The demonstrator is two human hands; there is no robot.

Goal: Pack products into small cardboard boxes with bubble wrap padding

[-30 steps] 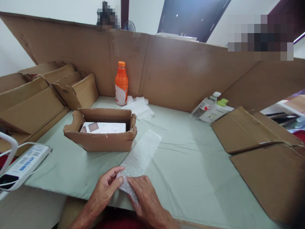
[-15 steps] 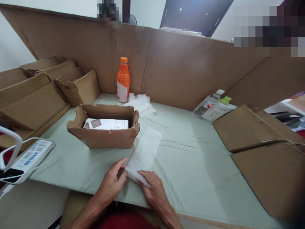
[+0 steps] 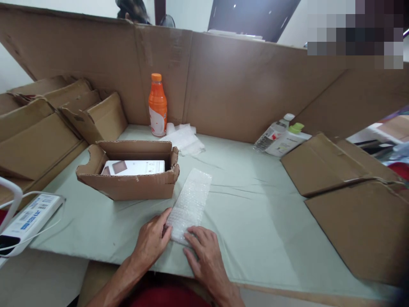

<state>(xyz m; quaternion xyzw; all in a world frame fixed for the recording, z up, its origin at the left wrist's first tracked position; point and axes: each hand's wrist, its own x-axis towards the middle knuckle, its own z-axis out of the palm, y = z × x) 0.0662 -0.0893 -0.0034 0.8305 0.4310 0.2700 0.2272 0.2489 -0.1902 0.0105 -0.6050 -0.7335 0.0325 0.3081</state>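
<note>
Bubble wrap (image 3: 193,192) lies as a narrow strip on the cloth-covered surface (image 3: 265,230), just to the right of the carton (image 3: 137,187), its near end between two hands. The left hand (image 3: 151,236) rests at the strip's left edge, fingers lightly bent; whether thumb and forefinger pinch the film cannot be told. The right hand (image 3: 207,251) is loosely spread, thumb apart, fingertips on the near right corner. The near portion appears whiter, as though doubled. The step in hand is judged to be folding or smoothing this end; the next move would call for light, even pressure from both hands so that the layers stay aligned.

Lettering is mostly unreadable. Blue print marks the labels of the white device (image 3: 35,217) at left, too small to decipher. The white box (image 3: 143,167) inside the carton bears a brown square and faint print. The orange bottle (image 3: 157,108) has a pale label with no legible brand; the water bottle (image 3: 271,134) shows a red mark, and the green-capped bottle (image 3: 287,143) beside it blurred writing.
</note>
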